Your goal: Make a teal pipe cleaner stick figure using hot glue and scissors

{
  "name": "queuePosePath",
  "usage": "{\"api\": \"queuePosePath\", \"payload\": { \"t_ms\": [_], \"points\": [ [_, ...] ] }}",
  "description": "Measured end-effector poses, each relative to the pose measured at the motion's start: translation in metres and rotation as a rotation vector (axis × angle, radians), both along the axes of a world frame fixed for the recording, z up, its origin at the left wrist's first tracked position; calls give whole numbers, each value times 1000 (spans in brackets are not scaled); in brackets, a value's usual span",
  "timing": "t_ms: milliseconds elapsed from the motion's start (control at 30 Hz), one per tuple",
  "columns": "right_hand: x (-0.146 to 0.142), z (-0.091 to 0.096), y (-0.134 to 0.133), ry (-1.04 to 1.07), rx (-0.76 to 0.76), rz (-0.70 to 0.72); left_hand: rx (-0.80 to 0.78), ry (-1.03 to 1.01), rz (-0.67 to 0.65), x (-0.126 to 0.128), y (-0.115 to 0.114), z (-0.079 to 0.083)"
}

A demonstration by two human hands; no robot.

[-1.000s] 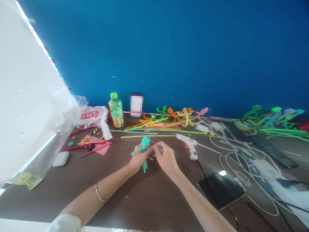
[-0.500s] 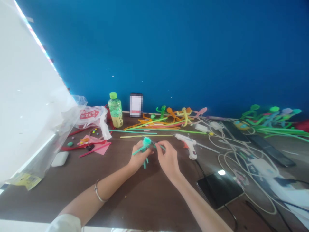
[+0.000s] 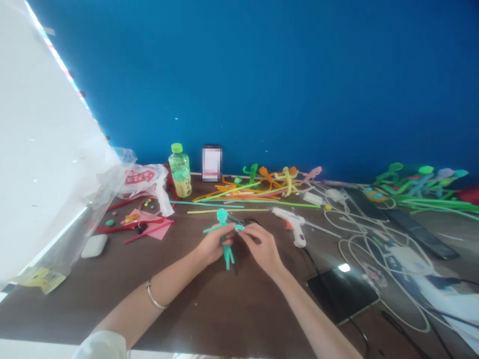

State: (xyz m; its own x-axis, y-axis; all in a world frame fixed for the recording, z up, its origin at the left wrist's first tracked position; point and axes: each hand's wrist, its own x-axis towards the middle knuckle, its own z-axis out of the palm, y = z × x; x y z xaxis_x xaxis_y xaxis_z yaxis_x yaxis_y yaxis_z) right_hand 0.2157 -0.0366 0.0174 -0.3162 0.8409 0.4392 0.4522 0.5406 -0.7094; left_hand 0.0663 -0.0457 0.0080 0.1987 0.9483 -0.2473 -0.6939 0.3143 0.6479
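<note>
Both forearms come forward from the bottom of the view and lie low over the tabletop [image 3: 232, 309], with the elbows apart and the hands close together. A thin metal bangle [image 3: 152, 294] sits on the left wrist. The left hand [image 3: 214, 244] is closed around the middle of a teal pipe-cleaner figure [image 3: 223, 234], which stands upright with its legs hanging below the hand. The right hand [image 3: 262, 244] is half closed, and its fingers [image 3: 245, 232] pinch the end of the figure's arm. Just behind them lie small scissors [image 3: 239, 220] with black handles; I cannot tell if the right hand touches them.

To the right are a white glue gun [image 3: 294, 225] and a dark tablet [image 3: 342, 294] with white cables. To the left are pink paper [image 3: 149, 224] and a white plastic bag [image 3: 144, 179]; the contents of the bag are not visible. Farther away stand a green-capped bottle [image 3: 180, 170], partly filled with liquid, and colourful pipe-cleaner figures [image 3: 269, 179] against the blue wall [image 3: 299, 85].
</note>
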Motion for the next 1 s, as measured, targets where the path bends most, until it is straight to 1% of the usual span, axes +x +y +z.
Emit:
{"api": "queuePosePath", "payload": {
  "t_ms": [67,100,133,167,233,300,367,433,533,633,700,767,900,1000],
  "points": [
    [11,15,11,-90,-116,148,65,92,-49,-1,-1,3],
    [15,23,16,-151,-137,195,97,153,-55,-2,-2,4],
    [19,32,21,-221,-134,205,126,222,-50,-2,-2,5],
    [20,40,25,-304,-121,193,151,296,-41,-2,-2,5],
    [18,55,29,-476,-56,126,188,446,-9,-2,-1,4],
    [10,63,27,-609,33,38,215,582,41,-2,-1,3],
    [-1,64,22,-649,97,-54,220,675,116,-2,-1,2],
    [-12,58,12,-607,112,-136,188,698,198,-1,0,2],
    [-24,41,-3,-475,118,-206,117,580,268,0,0,1],
    [-26,22,-15,-370,165,-178,57,371,279,1,3,-1],
    [-23,12,-18,-336,183,-161,15,238,249,1,4,-2],
    [-18,5,-17,-313,177,-151,-18,138,192,0,6,-4],
    [-5,2,-8,-240,110,-85,-28,28,79,-3,8,-4],
    [6,9,5,-198,14,-7,8,16,-32,-6,5,-1]
  ]
}}
